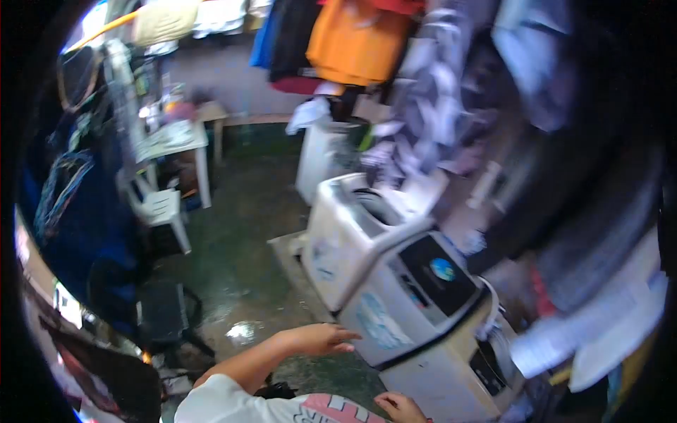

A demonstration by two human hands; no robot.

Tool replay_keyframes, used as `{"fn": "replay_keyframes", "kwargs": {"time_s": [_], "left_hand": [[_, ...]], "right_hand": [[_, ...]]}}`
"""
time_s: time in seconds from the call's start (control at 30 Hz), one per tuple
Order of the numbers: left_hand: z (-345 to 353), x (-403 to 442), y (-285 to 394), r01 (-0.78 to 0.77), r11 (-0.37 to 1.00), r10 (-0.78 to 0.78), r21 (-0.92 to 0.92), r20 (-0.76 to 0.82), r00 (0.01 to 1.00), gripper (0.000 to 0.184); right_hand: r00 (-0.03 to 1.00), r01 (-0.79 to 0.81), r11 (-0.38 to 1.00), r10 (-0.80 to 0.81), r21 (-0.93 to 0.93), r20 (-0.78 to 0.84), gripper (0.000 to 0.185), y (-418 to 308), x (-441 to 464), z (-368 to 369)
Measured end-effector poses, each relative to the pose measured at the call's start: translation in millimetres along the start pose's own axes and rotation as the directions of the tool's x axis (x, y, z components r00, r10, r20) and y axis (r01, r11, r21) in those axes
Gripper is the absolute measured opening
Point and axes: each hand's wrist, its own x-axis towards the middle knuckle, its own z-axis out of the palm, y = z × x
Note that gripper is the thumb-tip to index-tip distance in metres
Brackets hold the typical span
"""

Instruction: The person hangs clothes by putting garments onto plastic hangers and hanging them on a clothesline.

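Note:
My left hand (326,340) reaches out with its fingers stretched and holds nothing. Its fingertips are near the front of the middle washing machine (384,321), which has a dark lid panel and a round blue sticker on top; I cannot tell if they touch. Lower down, my right hand (400,407) is partly cut off by the frame's bottom edge. Its fingers are loosely bent, with nothing visible in them. It is nearest to a third white machine (437,384). Beyond the middle one, another white washing machine (331,240) shows an open round tub.
Clothes, including an orange garment (360,42), hang at the back and along the right. White chair (162,208) and white table (173,137) stand at the left, with a dark chair (162,314) closer. The dark green floor (243,204) looks wet.

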Motion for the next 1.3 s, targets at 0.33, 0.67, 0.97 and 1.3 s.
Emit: {"fn": "replay_keyframes", "kwargs": {"time_s": [0.33,0.67,0.97,1.3], "left_hand": [[-167,-182,-140,0.419,0.908,-0.406,0.005,-0.232,0.884,0.051],[-277,-264,-241,0.578,0.786,-0.612,-0.220,-0.410,0.677,0.046],[-424,-307,-388,0.700,0.656,-0.717,-0.282,-0.521,0.462,0.047],[-604,-361,-447,0.769,0.531,-0.611,-0.356,-0.790,0.055,0.040]], "right_hand": [[0.905,0.318,0.927,-0.234,-0.199,0.354,0.027,-90,318,84],[0.842,0.370,0.882,-0.186,-0.291,0.506,0.029,-184,551,92],[0.792,0.529,0.775,-0.306,-0.344,0.529,0.030,-259,835,108],[0.369,0.837,0.548,-0.566,0.002,0.737,0.031,-468,1060,190]]}}
